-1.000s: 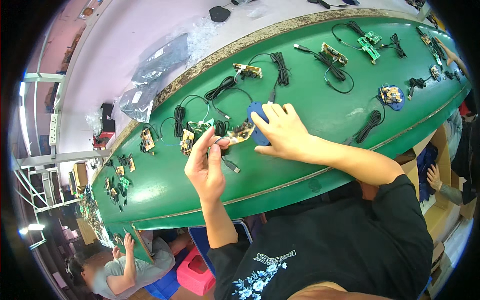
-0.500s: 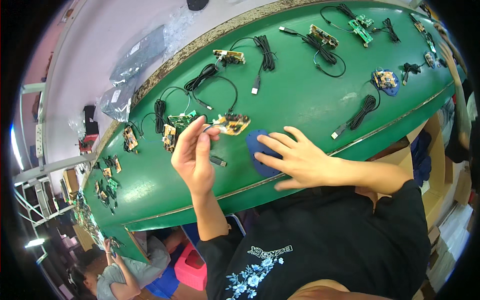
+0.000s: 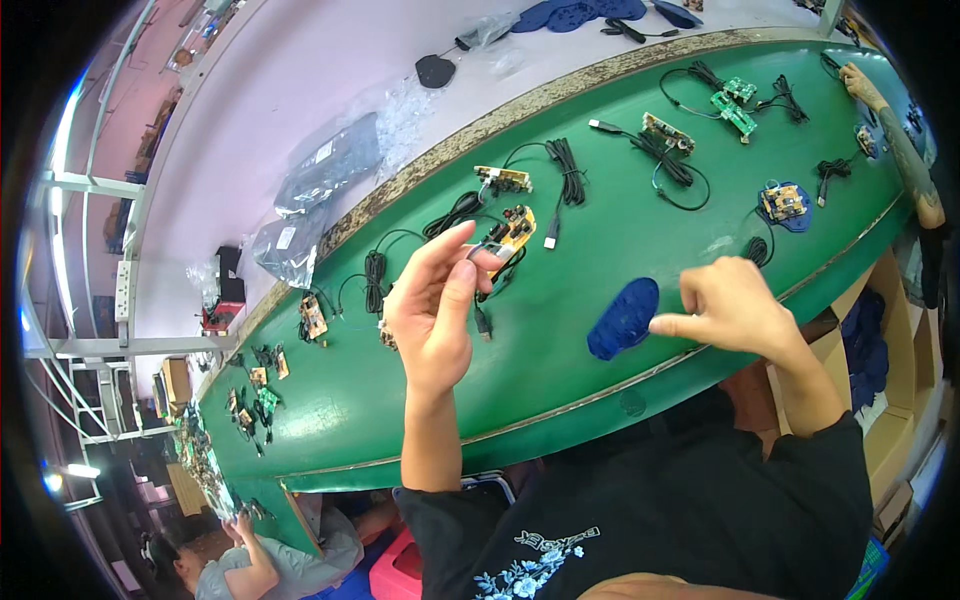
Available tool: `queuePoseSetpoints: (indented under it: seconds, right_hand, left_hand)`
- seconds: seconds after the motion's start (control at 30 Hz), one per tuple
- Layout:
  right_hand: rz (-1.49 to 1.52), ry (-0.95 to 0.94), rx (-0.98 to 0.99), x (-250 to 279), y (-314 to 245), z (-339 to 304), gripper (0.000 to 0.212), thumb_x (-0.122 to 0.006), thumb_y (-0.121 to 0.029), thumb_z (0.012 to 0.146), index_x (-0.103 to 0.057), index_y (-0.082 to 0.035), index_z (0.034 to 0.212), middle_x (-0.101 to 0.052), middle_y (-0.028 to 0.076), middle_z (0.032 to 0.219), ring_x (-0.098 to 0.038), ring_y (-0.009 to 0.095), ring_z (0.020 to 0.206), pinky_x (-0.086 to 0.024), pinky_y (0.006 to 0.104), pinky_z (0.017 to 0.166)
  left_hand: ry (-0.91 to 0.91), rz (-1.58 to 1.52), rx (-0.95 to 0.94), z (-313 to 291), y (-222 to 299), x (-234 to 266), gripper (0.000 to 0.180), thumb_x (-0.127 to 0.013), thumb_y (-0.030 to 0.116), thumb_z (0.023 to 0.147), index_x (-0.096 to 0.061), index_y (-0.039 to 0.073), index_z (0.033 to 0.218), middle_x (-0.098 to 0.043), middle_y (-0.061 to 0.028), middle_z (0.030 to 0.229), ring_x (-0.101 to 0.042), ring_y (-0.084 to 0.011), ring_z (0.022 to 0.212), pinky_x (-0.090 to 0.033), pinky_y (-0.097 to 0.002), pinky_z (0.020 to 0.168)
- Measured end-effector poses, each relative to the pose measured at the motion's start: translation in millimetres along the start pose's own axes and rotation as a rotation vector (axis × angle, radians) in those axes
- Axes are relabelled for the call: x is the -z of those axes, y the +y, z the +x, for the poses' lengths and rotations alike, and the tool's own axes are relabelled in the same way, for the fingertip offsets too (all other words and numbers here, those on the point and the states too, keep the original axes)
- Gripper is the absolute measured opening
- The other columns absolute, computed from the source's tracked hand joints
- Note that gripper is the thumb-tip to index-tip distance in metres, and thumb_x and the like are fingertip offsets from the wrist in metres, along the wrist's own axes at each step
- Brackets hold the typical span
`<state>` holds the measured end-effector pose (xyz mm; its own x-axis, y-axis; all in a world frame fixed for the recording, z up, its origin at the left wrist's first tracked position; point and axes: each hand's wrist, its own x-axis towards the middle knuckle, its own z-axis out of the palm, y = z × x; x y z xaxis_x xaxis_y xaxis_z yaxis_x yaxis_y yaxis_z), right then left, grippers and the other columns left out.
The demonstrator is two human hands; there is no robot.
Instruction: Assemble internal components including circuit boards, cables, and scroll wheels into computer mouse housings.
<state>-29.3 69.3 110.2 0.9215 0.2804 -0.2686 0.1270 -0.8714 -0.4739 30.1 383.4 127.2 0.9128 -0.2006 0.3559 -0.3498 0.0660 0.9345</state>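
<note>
My left hand (image 3: 437,320) is raised over the green table, its thumb and fingers closed on a small tan circuit board (image 3: 515,232) with dark components. A thin wire at the board's near end runs into the fingers, and a black cable hangs below it. To the right, a dark blue oval plastic shell (image 3: 625,320) lies on the table near its front edge, its hollow side apparently up. My right hand (image 3: 735,305) is beside the shell, fingers bent and thumb stretched toward its right edge. Thumb and fingertips are apart; whether the thumb touches the shell I cannot tell.
More boards with coiled black cables, such as a tan one (image 3: 668,135) and a green one (image 3: 735,110), lie along the green table (image 3: 560,400). Another board sits on a blue shell (image 3: 785,205). A co-worker's arm (image 3: 895,140) reaches in at far right. A cardboard box (image 3: 905,370) stands below.
My right hand has come off the blue shell, which now lies farther right, turned over and at another angle. My left hand still holds the board, now tilted up. The whole view has shifted.
</note>
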Motion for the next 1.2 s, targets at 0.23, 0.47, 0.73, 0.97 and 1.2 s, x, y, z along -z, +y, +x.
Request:
queuePoseSetpoints:
  seconds: [0.23,0.47,0.73,0.97,1.2]
  right_hand:
    - [-0.004,0.471,0.539,16.2,-33.2,47.3,0.083,-0.082,-0.039,0.077,-0.047,-0.007,0.146,-0.053,0.019,0.14,-0.051,0.035,0.129,-0.039,0.0461,0.107]
    - [0.346,-0.051,0.665,13.9,-16.5,74.4,0.08,-0.085,-0.048,0.076,-0.058,-0.003,0.137,-0.068,0.016,0.119,-0.064,0.034,0.112,-0.048,0.0431,0.098]
    - [0.385,0.189,0.535,9.5,3.2,232.5,0.041,-0.076,-0.034,0.088,-0.069,0.001,0.109,-0.073,0.013,0.09,-0.069,0.021,0.084,-0.055,0.0356,0.077]
    - [0.163,0.438,0.402,-22.2,-70.7,406.3,0.03,-0.067,-0.021,0.088,-0.072,-0.006,0.115,-0.071,0.019,0.114,-0.068,0.035,0.107,-0.054,0.0456,0.095]
    - [-0.151,0.468,0.315,-45.7,-70.7,458.8,0.018,-0.058,-0.01,0.086,-0.072,-0.007,0.098,-0.069,0.021,0.104,-0.067,0.039,0.102,-0.054,0.0513,0.087]
  left_hand:
    - [-0.231,0.063,0.064,12.9,2.3,-40.2,0.03,-0.057,-0.001,0.099,-0.063,-0.005,0.128,-0.072,-0.012,0.1,-0.062,-0.0113,0.08,-0.052,-0.0239,0.075]
    - [-0.408,0.465,0.149,-38.0,31.4,-4.3,0.03,-0.063,-0.008,0.088,-0.07,-0.005,0.117,-0.071,-0.011,0.082,-0.069,-0.0169,0.073,-0.053,-0.0279,0.067]
    - [0.003,0.349,0.38,-141.3,-26.9,11.7,0.03,-0.072,0.001,0.089,-0.07,-0.003,0.119,-0.07,-0.0071,0.084,-0.061,-0.0106,0.071,-0.049,-0.0245,0.065]
    - [0.031,0.584,0.191,-157.8,-47.1,-14.4,0.035,-0.081,0.005,0.079,-0.072,0.003,0.113,-0.073,-0.0102,0.095,-0.067,-0.028,0.084,-0.051,-0.0388,0.078]
    - [-0.019,0.937,0.191,-158.1,-47.4,30.2,0.031,-0.077,0.01,0.082,-0.073,0.004,0.112,-0.066,-0.019,0.126,-0.06,-0.0377,0.117,-0.045,-0.0458,0.102]
